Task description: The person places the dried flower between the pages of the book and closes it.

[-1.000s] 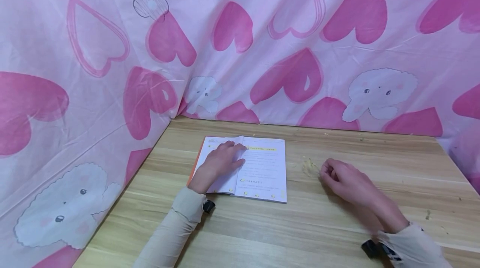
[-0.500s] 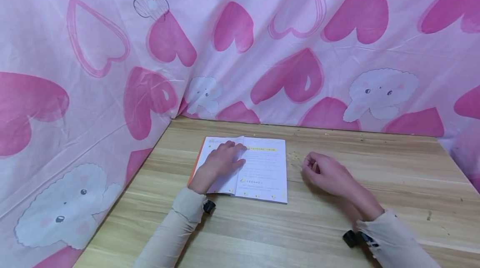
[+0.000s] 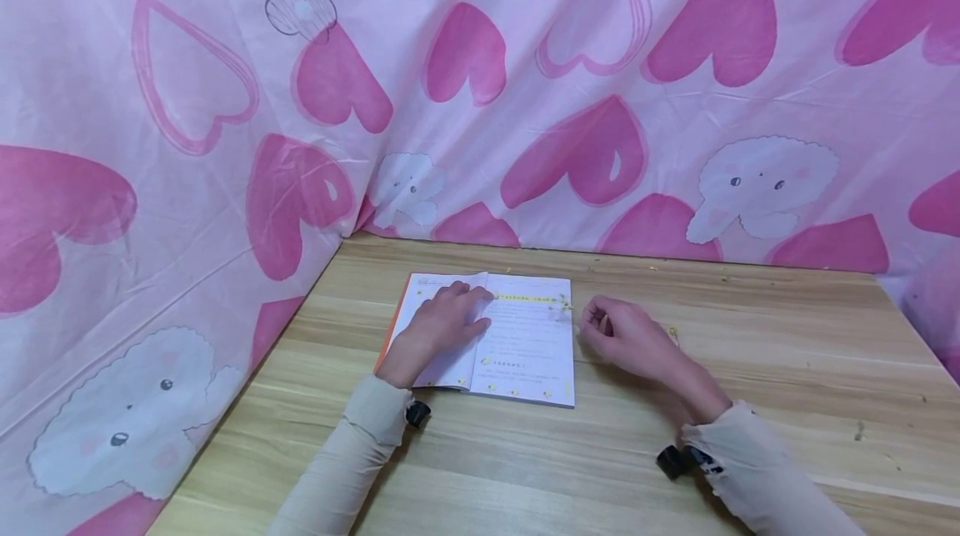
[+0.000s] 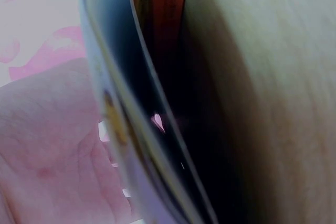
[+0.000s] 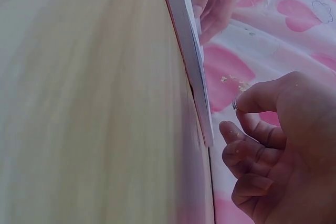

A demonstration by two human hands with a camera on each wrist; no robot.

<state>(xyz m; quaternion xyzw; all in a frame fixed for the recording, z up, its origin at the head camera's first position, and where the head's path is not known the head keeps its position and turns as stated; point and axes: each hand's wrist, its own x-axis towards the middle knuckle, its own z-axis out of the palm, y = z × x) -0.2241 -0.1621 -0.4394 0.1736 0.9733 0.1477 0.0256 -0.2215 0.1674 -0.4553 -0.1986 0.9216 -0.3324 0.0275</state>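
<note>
A book [image 3: 525, 357] with an orange cover edge lies open on the wooden table. Over its left page and the fold rests my left hand [image 3: 442, 323], fingers extended. In the left wrist view, that hand [image 4: 58, 140] lies beside curved page edges [image 4: 126, 119]. My right hand [image 3: 626, 336] is just right of the book, thumb and index finger pinching a small dried flower sprig [image 3: 561, 308]. The sprig's pale yellow blossoms hang over the right page's upper right edge. In the right wrist view the blossoms [image 5: 233, 81] show beyond the fingertips; the stem is mostly hidden.
Another small yellowish dried piece [image 3: 673, 335] lies on the table [image 3: 525, 469] behind the right wrist. Tiny plant crumbs [image 3: 858, 432] are scattered to the right. A pink heart-patterned cloth [image 3: 570, 144] hangs along the table's back and left side.
My right hand has moved left with the sprig, from the table to the book's right edge. The yellowish piece behind it has come into view. The left hand has stayed still.
</note>
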